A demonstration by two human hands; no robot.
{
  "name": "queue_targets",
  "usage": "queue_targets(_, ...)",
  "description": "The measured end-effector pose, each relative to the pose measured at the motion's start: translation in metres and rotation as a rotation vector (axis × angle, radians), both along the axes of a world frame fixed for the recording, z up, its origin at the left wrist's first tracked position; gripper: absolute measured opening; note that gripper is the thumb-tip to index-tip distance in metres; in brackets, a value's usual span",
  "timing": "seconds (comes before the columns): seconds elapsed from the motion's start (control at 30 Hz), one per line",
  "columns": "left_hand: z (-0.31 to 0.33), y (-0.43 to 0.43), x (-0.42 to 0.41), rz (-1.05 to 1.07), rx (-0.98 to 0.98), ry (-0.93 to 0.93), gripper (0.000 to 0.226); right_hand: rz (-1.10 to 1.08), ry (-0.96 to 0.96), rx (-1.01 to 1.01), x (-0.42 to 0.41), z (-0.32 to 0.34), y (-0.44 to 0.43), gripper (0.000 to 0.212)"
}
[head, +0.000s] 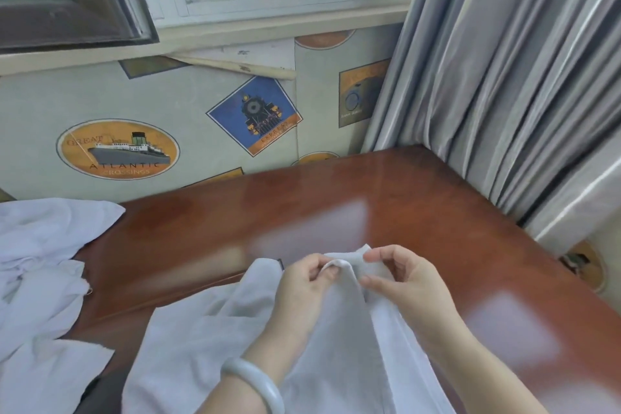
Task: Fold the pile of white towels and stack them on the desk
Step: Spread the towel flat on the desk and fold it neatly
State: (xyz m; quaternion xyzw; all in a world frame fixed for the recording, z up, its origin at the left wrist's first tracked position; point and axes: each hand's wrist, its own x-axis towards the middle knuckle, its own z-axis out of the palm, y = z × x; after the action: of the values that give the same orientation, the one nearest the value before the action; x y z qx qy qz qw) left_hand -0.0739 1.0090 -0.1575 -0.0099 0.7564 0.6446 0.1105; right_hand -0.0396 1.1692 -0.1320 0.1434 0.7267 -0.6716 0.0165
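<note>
Bare wood is seen across the middle, far and right of the desk (353,198), where a hand could be passed. The left end is taken up by loose towels (37,262), the near middle by a draped towel (201,339). The far side is closed by the wall (161,104), the right by a curtain (504,77).
</note>
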Motion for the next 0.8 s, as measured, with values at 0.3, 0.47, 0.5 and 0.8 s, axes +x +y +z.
queue_targets(0.3, -0.009, -0.015, -0.014, -0.180, 0.032, 0.154, 0.010, -0.002, 0.177, 0.152, -0.019, -0.012, -0.015, 0.009)
queue_targets(0.47, -0.026, -0.053, -0.064, -0.523, -0.338, 0.249, 0.043, 0.175, 0.211, -0.252, -0.035, 0.006, 0.035, 0.044)
queue_targets(0.5, -0.028, -0.057, -0.073, -0.609, -0.427, 0.233, 0.061, 0.213, 0.226, -0.271, -0.040, 0.012, 0.044, 0.046)
queue_targets(0.8, -0.058, -0.064, -0.105, -1.105, -0.799, 0.138, 0.068, 0.254, 0.078, -0.310, -0.082, 0.006, 0.096, 0.052)
